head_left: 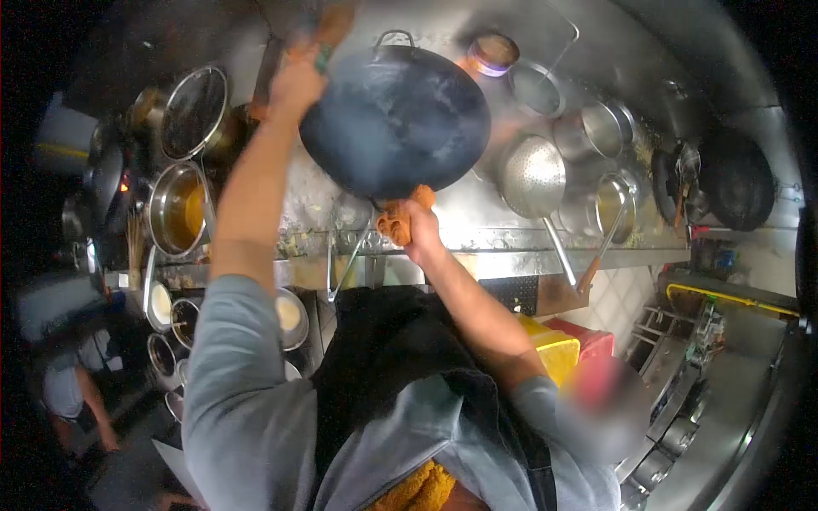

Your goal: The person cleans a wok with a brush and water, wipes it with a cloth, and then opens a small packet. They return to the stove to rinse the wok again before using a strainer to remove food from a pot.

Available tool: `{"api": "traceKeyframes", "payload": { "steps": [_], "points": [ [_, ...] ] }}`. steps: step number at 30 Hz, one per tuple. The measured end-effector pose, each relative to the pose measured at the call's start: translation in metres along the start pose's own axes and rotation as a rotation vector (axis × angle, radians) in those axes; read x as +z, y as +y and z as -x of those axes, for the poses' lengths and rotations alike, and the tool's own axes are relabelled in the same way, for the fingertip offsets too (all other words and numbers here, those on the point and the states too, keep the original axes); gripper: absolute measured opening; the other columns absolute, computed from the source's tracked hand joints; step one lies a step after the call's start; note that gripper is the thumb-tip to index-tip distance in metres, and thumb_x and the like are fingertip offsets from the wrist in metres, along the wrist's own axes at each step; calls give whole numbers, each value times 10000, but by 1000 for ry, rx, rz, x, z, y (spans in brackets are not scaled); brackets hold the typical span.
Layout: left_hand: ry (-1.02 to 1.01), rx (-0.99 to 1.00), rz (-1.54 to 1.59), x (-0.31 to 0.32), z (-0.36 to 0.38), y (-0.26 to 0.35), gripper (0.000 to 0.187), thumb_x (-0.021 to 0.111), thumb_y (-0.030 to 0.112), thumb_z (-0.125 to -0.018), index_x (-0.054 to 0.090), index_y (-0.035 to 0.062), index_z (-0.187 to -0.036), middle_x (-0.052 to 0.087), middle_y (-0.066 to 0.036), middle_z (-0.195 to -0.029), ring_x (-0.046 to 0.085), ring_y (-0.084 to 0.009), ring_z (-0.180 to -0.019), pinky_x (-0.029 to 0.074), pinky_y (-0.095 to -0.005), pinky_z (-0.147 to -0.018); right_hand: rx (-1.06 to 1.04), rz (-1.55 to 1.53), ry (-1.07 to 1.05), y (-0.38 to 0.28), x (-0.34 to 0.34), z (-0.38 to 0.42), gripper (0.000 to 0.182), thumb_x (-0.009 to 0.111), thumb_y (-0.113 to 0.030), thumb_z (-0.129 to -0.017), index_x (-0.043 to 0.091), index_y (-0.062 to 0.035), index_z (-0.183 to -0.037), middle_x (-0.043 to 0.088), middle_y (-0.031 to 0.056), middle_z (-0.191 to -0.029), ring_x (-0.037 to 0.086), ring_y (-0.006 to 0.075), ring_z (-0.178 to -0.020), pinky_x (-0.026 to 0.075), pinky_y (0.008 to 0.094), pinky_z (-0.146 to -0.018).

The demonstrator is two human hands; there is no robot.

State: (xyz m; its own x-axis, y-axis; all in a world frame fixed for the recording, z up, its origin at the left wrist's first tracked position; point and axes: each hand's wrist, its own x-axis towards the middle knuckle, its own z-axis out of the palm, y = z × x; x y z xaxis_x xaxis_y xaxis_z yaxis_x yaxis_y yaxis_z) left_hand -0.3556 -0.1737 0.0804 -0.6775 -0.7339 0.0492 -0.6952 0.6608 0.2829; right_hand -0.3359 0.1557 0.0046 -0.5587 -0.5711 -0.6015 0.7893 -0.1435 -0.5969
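Note:
A large black wok (396, 123) sits on the stove, with steam or smoke over its dark inside and a metal loop handle at its far side. At its near edge, my right hand (420, 228) is closed on a bunched orange cloth (395, 223), pressed against the rim where the near handle is hidden. My left hand (298, 83) is raised at the wok's far left side, smeared by motion. Its fingers look closed round something with a blurred brown end (336, 25) and a green patch; its kind I cannot make out.
Right of the wok lie a perforated skimmer (533, 177) and metal pots (588, 132). Left stand a mesh strainer (194, 112) and a pot of amber liquid (177, 210). Another person (72, 383) is at far left. A yellow container (552, 349) stands lower right.

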Motion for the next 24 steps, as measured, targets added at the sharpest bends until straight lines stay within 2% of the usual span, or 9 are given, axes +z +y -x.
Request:
{"api": "traceKeyframes", "payload": {
  "steps": [1, 3, 5, 9, 10, 13, 17, 19, 24],
  "points": [
    [73, -56, 228, 13, 5, 13, 493, 587, 216, -839, 479, 159, -1317, 647, -199, -1187, 627, -380, -1101, 498, -488, -906, 33, 0, -33, 1, -6, -7, 233, 520, -111, -925, 522, 10, -1124, 629, 143, -1002, 670, 274, -856, 585, 420, -767],
    [-322, -44, 109, 87, 24, 31, 621, 662, 238, -793, 482, 186, -1384, 640, -199, -1219, 623, -366, -1126, 484, -454, -966, 72, 5, -73, 3, -5, -9, 232, 516, -115, -928, 516, 8, -1125, 628, 148, -1006, 669, 281, -855, 585, 429, -768],
    [-520, 288, 65, 122, 83, 67, 766, 719, 297, -772, 411, 225, -1470, 590, -223, -1292, 590, -386, -1170, 474, -467, -984, 62, -40, -50, -2, -3, -6, 256, 544, -152, -922, 522, 24, -1107, 613, 165, -1017, 651, 305, -896, 586, 469, -756],
    [-533, 582, -42, 48, 93, 28, 742, 711, 301, -777, 410, 403, -1448, 649, -177, -1155, 652, -377, -1008, 521, -464, -882, 55, 17, -76, -4, -5, -5, 267, 549, -149, -922, 505, 37, -1110, 609, 166, -997, 648, 308, -877, 589, 446, -738],
    [-445, 451, -314, 58, 60, -2, 745, 694, 307, -783, 396, 387, -1461, 668, -168, -1111, 664, -365, -993, 529, -461, -866, 39, 10, -34, -1, -6, -8, 262, 564, -156, -931, 500, 23, -1112, 607, 160, -966, 651, 303, -859, 582, 432, -721],
    [-14, 2, -200, 4, 16, -40, 708, 678, 317, -817, 400, 311, -1469, 681, -167, -1102, 659, -339, -1030, 514, -450, -894, 48, 107, 5, -9, -5, -1, 285, 602, -212, -941, 505, -2, -1107, 606, 135, -966, 651, 275, -849, 573, 413, -708],
    [37, -196, 353, -41, 96, -44, 730, 685, 346, -836, 378, 229, -1488, 643, -193, -1182, 632, -372, -1078, 498, -472, -886, -88, 480, -83, -21, -54, 8, 362, 650, -305, -934, 505, -38, -1132, 602, 88, -1006, 634, 205, -862, 549, 349, -729],
    [222, -204, 358, 20, 151, -63, 785, 700, 373, -830, 333, 237, -1511, 614, -212, -1197, 627, -386, -1065, 500, -482, -847, -281, 687, -41, -24, -89, 21, 401, 656, -322, -933, 516, -45, -1187, 594, 68, -1011, 612, 159, -869, 522, 312, -758],
    [94, -578, 297, 92, 309, -45, 755, 694, 357, -837, 356, 232, -1501, 606, -244, -1058, 635, -391, -926, 502, -510, -789, -271, 887, -208, 2, -205, 8, 401, 670, -206, -894, 519, -7, -1207, 612, 85, -1098, 594, 195, -1023, 490, 332, -898]
  ]
}}
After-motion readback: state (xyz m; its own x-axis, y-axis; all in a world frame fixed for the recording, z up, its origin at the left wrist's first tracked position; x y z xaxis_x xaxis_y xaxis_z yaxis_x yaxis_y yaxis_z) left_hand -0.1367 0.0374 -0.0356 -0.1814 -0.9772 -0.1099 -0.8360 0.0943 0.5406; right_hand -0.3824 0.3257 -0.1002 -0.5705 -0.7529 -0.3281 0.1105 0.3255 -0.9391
